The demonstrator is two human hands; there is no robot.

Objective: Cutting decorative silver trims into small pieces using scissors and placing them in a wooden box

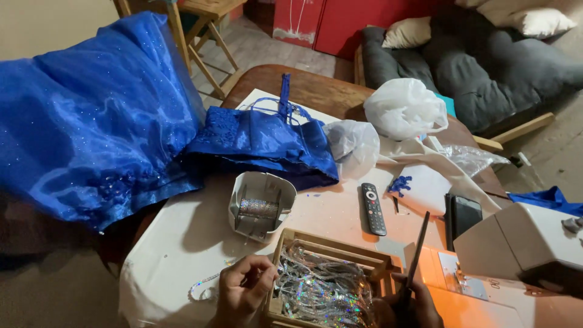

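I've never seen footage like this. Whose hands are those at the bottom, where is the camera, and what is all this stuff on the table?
There is no machine here: a person wears a camera on the head, so you look down at their own two hands. The left hand pinches something small beside a wooden tray full of shiny, glittering strips; what it pinches is too small to tell. The right hand holds a thin dark stick that points upward. The table has a white cover. On it lie a blue sparkly dress, a white holder with a spool of silvery trim, a black remote control, white plastic bags, a dark phone and, at the right, part of a white sewing machine. Behind stands a grey sofa.
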